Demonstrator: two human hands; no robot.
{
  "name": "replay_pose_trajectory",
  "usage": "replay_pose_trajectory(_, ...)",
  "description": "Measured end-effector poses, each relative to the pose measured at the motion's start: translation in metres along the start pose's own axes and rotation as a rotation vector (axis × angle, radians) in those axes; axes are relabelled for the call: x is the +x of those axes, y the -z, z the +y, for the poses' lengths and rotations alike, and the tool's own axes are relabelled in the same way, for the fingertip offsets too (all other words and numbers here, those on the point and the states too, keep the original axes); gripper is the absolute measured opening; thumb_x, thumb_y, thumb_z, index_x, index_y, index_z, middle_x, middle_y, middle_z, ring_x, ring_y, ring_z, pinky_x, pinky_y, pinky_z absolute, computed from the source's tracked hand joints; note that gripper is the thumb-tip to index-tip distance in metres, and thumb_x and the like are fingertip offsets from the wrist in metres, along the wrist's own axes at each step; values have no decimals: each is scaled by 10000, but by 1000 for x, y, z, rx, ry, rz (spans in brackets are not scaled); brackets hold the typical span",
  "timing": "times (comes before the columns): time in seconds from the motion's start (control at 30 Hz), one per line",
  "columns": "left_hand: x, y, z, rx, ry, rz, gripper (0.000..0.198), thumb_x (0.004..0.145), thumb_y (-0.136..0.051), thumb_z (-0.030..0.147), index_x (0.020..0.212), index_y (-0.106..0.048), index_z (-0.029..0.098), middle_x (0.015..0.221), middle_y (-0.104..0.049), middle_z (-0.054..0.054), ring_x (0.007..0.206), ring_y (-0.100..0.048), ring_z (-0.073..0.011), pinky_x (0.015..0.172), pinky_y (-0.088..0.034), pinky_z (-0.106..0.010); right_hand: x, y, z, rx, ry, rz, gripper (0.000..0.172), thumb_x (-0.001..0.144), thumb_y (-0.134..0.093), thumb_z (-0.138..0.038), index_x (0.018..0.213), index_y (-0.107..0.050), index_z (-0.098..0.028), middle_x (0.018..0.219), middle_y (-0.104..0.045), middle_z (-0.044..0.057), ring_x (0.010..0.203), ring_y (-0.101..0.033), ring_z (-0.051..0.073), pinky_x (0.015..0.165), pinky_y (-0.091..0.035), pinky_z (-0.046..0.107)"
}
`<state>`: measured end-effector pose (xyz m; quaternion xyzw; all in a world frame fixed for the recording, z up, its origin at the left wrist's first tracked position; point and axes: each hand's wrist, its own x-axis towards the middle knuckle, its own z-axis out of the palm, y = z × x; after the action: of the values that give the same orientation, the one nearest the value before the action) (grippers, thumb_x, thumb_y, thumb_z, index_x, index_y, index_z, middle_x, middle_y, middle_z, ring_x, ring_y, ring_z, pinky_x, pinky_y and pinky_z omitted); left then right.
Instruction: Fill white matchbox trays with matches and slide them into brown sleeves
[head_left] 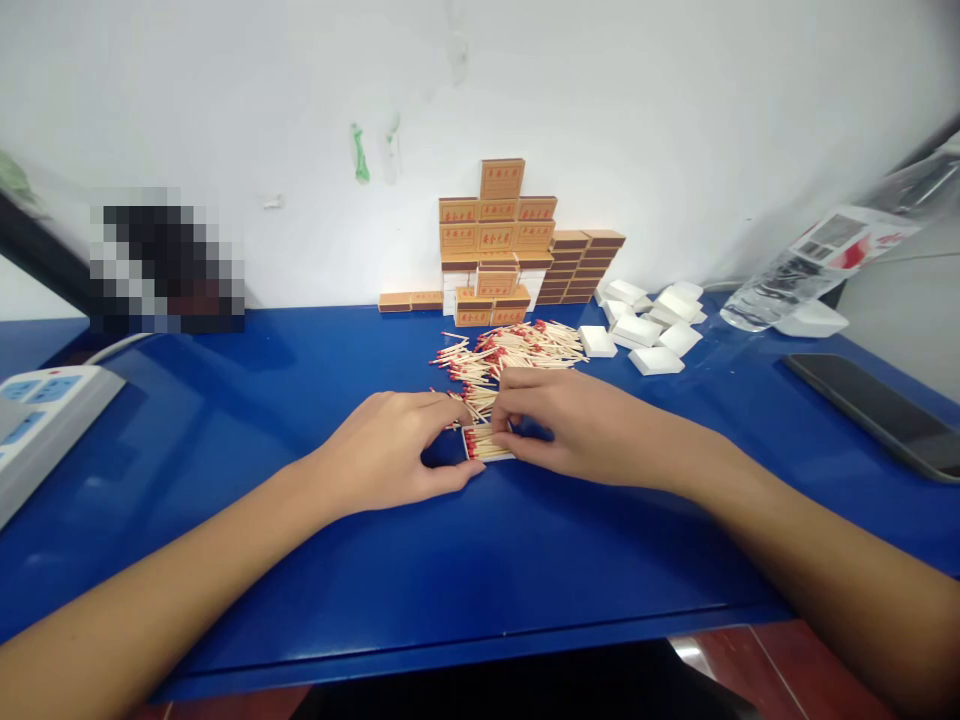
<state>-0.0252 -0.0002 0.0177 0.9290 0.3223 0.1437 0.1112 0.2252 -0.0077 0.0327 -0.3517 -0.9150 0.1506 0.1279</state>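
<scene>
A small white matchbox tray (480, 443) with red-tipped matches in it lies on the blue table. My left hand (401, 445) grips its left end between thumb and index finger. Over the tray's right part, my right hand (559, 420) is closed, with thumb and fingertips at the matches; whether a match is between them is hidden. Just behind both hands spreads a loose pile of matches (525, 350), red heads pointing various ways. To the right of that pile lie several empty white trays (637, 330).
Matchbox covers (495, 238) are stacked against the white wall, with brown-sided boxes (574, 270) beside them. A clear bottle (810, 260) leans at the right, near a dark phone (877, 405). A power strip (52, 415) sits at the left. The table's front edge (480, 640) runs below.
</scene>
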Motion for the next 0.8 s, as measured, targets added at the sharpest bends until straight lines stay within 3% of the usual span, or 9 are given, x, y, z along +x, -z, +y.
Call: replay_pose_trajectory(0.8, -2, 0, 1, 14, -43, 13, 236, 931, -710, 397, 1018, -706, 178, 714, -595, 33, 584, -534, -131, 578, -378, -271, 2, -3, -6, 29, -39, 31, 154, 1036, -584, -280, 921, -631, -189, 959, -627, 50, 777, -569, 162, 673, -404, 302)
